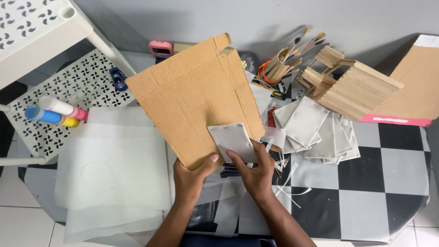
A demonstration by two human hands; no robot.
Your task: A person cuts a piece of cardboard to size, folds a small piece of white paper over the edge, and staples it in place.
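Note:
A large brown cardboard sheet (196,98) is held tilted above the table. My left hand (191,177) grips its lower edge, thumb on top. My right hand (256,171) holds a small white rectangular card (232,141) flat against the cardboard's lower right corner. Both hands are close together near the front of the table.
A pile of white cards (315,130) lies to the right, beside a craft-stick model (354,87) and a holder of brushes (286,61). White translucent sheets (114,169) cover the left. A white perforated shelf (68,96) holds paint bottles (55,112). Paper strips litter the checkered tabletop (366,183).

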